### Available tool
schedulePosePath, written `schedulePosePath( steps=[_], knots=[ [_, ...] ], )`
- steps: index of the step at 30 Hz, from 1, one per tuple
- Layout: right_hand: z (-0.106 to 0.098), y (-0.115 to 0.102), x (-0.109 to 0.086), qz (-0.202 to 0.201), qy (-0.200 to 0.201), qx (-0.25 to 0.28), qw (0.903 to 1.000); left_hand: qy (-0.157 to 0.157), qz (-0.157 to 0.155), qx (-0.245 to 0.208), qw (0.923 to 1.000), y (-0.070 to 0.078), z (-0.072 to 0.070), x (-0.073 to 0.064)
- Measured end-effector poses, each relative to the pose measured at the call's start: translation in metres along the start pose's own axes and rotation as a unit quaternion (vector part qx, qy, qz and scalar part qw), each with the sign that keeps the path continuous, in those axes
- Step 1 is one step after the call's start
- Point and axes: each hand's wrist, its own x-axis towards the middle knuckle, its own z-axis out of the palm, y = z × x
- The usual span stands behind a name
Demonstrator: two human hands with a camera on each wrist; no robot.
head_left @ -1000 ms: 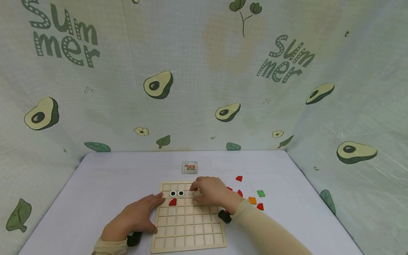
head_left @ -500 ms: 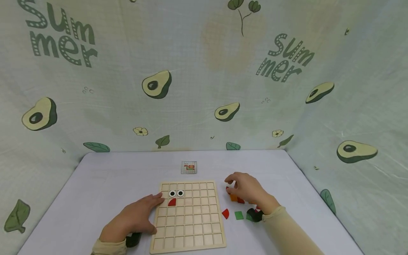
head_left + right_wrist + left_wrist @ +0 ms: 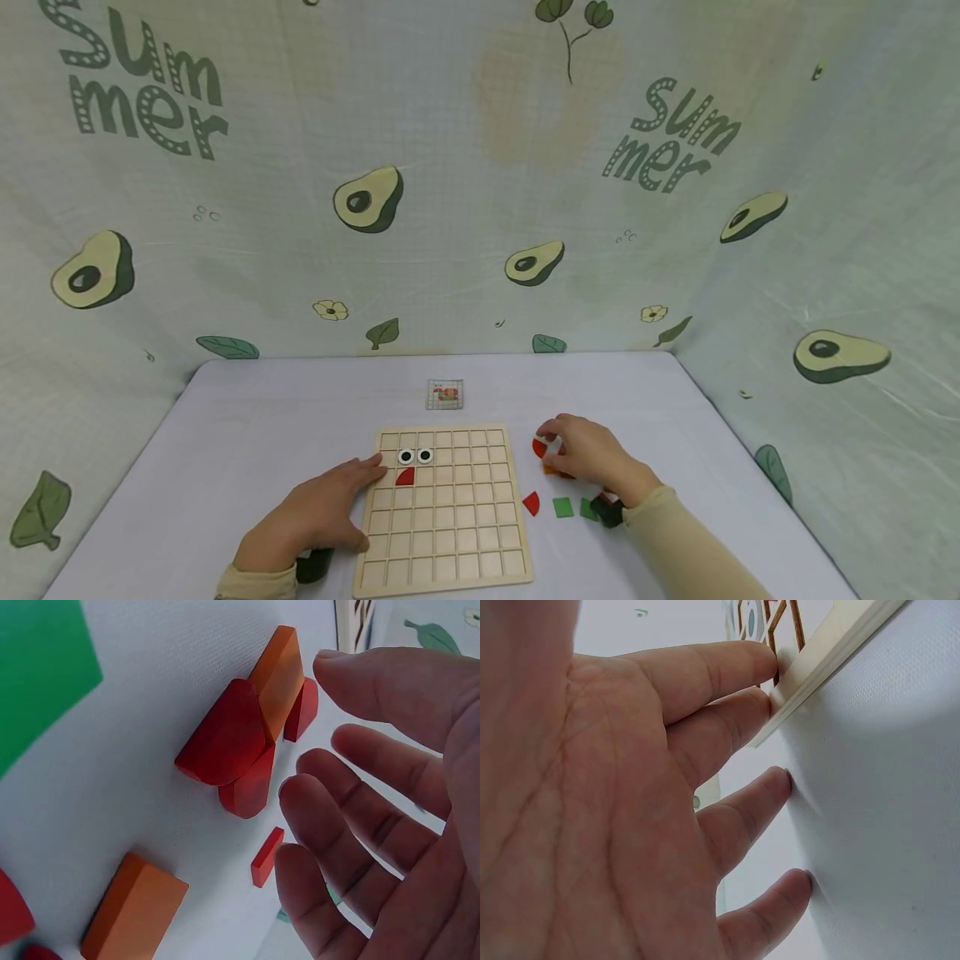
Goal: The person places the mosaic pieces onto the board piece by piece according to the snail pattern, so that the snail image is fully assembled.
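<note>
A wooden grid board (image 3: 465, 518) lies on the table. Two eye-patterned tiles (image 3: 406, 457) sit in its upper cells, with a red quarter-circle tile (image 3: 406, 477) below the left one. My left hand (image 3: 318, 510) rests against the board's left edge, fingers spread. In the left wrist view, two fingertips touch the board's side and the others the tablecloth. Over loose tiles right of the board hovers my right hand (image 3: 588, 450), fingers apart and holding nothing. By those fingers, in the right wrist view, are an orange tile (image 3: 279, 682) and red rounded tiles (image 3: 225, 739) bunched together.
A small picture card (image 3: 445, 394) lies behind the board. Green square tiles (image 3: 562, 507) and a red quarter-circle tile (image 3: 532, 503) lie near the board's right side. Another orange tile (image 3: 135, 911) lies apart in the right wrist view. A printed cloth hangs behind the table.
My right hand has moved from above the board to the loose tiles on the right, then shifted slightly lower. My left hand has stayed at the board's edge.
</note>
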Motion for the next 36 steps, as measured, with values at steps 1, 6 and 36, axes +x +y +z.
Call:
schedulePosePath(
  steps=[1, 6, 36],
  knots=[
    [0.000, 0.000, 0.001, 0.000, -0.004, 0.000, 1.0000, 0.000, -0.001, 0.000, 1.0000, 0.000, 0.000, 0.000],
    [-0.002, 0.000, -0.001, -0.007, -0.014, 0.009, 0.9998, 0.001, -0.001, -0.001, 1.0000, 0.000, -0.001, -0.001],
    [0.005, 0.010, -0.034, 0.088, 0.003, 0.075, 0.9933, 0.009, 0.008, -0.016, 0.9998, 0.001, -0.003, -0.006]
  ],
)
